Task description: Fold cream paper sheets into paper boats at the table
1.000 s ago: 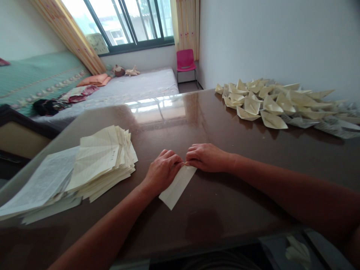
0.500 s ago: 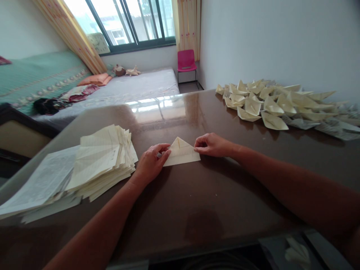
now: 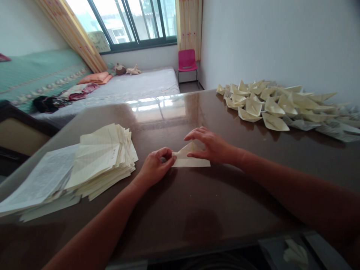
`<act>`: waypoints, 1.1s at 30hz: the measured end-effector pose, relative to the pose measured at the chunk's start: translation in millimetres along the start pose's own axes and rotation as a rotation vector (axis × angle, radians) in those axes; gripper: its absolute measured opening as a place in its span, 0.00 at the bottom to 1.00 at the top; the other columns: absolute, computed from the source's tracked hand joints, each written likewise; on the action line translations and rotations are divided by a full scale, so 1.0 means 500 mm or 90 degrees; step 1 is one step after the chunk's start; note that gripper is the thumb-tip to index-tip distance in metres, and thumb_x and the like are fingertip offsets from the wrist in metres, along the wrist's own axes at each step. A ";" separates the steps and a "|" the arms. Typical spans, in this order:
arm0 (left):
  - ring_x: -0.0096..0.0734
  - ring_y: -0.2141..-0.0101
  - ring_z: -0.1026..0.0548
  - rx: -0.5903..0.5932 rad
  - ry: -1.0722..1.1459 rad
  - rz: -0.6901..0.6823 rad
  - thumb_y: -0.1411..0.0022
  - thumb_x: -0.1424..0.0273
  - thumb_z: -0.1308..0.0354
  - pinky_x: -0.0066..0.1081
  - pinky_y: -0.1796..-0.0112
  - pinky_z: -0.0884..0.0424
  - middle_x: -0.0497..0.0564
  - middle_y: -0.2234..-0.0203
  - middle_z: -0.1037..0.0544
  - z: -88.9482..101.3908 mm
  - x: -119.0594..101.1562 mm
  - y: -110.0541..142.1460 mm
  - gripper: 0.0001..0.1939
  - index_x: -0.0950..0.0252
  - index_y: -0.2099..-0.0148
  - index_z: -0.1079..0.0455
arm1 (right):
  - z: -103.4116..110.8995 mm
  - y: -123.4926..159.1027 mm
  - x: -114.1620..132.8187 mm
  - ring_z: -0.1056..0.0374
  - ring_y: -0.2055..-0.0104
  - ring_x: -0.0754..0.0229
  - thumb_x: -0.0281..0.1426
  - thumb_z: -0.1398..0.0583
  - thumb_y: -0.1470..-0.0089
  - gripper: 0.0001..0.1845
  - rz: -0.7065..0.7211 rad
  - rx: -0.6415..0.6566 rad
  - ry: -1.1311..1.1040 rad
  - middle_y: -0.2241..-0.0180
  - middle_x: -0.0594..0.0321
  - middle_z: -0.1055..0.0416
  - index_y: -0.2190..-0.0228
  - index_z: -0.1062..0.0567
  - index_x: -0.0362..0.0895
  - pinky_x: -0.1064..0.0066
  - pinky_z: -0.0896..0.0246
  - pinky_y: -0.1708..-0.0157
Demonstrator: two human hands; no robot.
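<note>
Folded cream paper piece [image 3: 189, 162]: lies on the glossy dark brown tabletop [image 3: 168, 217], between the two hands; straight lower edge facing the wearer, peak pointing away.
Surface and folds: pale and matt, with a crease visible near the peak; a flat band runs along the bottom; the left end looks pinched narrow. Part of the right slope is hidden by fingers; any print is too small to read.
Bare left hand [image 3: 154, 165]: grip closed on the piece's left end, thumb against fingertips.
Bare right hand [image 3: 215, 146]: grip open, fingers arched above the peak, thumb over the piece's right part; contact cannot be confirmed.
Uneven stack of creased cream paper sheets [image 3: 95, 159]: left of the left hand, beside grey-white printed sheets [image 3: 46, 178].
Pile of folded cream paper boats [image 3: 254, 107]: far right of the tabletop, near the wall.
</note>
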State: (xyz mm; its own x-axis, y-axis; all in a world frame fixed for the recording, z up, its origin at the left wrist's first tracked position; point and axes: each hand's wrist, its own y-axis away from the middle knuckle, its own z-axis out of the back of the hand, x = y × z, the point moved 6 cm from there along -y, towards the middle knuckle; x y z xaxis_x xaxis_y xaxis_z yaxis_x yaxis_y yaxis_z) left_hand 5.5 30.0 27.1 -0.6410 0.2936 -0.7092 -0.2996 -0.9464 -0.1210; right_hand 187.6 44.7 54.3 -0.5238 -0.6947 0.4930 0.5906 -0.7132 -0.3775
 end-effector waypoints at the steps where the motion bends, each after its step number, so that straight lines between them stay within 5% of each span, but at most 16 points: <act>1: 0.23 0.77 0.36 0.009 -0.011 -0.005 0.41 0.62 0.45 0.22 0.76 0.39 0.45 0.78 0.29 -0.006 -0.009 0.004 0.12 0.66 0.68 0.29 | -0.005 0.001 0.014 0.35 0.51 0.53 0.42 0.36 0.49 0.22 0.031 -0.001 0.013 0.54 0.56 0.28 0.55 0.29 0.45 0.64 0.43 0.53; 6: 0.23 0.76 0.35 0.037 0.010 -0.011 0.39 0.61 0.47 0.23 0.75 0.39 0.46 0.76 0.28 -0.023 -0.031 0.014 0.13 0.65 0.67 0.27 | -0.027 0.010 0.034 0.31 0.56 0.58 0.33 0.42 0.42 0.12 0.023 0.042 -0.024 0.59 0.61 0.25 0.56 0.29 0.47 0.67 0.42 0.55; 17: 0.20 0.80 0.37 0.069 0.315 0.096 0.41 0.60 0.43 0.22 0.78 0.38 0.44 0.78 0.31 -0.035 -0.010 0.012 0.19 0.67 0.53 0.29 | -0.021 0.006 0.021 0.29 0.60 0.61 0.30 0.39 0.45 0.06 -0.036 -0.012 -0.208 0.62 0.64 0.24 0.63 0.25 0.45 0.71 0.38 0.57; 22: 0.20 0.79 0.36 0.055 0.294 0.075 0.40 0.62 0.43 0.22 0.78 0.37 0.45 0.76 0.29 -0.027 -0.015 0.012 0.15 0.66 0.55 0.31 | -0.020 0.006 0.013 0.30 0.63 0.63 0.31 0.39 0.46 0.06 -0.080 -0.025 -0.223 0.66 0.66 0.24 0.65 0.24 0.44 0.73 0.38 0.60; 29: 0.21 0.77 0.35 -0.003 0.173 0.018 0.39 0.63 0.45 0.21 0.76 0.39 0.43 0.75 0.29 -0.024 -0.015 0.021 0.09 0.62 0.61 0.40 | -0.027 0.009 0.029 0.30 0.60 0.61 0.35 0.40 0.44 0.10 0.031 0.035 -0.089 0.58 0.62 0.27 0.61 0.21 0.50 0.71 0.39 0.58; 33: 0.21 0.76 0.33 0.005 0.200 0.022 0.38 0.64 0.44 0.21 0.75 0.38 0.43 0.74 0.28 -0.028 -0.015 0.020 0.09 0.62 0.60 0.39 | -0.034 0.011 0.030 0.29 0.61 0.60 0.36 0.39 0.45 0.11 0.020 0.081 -0.056 0.61 0.63 0.25 0.59 0.22 0.50 0.71 0.39 0.59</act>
State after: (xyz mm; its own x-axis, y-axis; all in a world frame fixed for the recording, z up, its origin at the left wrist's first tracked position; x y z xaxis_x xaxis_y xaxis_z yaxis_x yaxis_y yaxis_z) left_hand 17.4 16.6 21.6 -0.4021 0.2042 -0.8925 -0.2882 -0.9535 -0.0883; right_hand 172.3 28.8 46.2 -0.4507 -0.7016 0.5519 0.6819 -0.6696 -0.2944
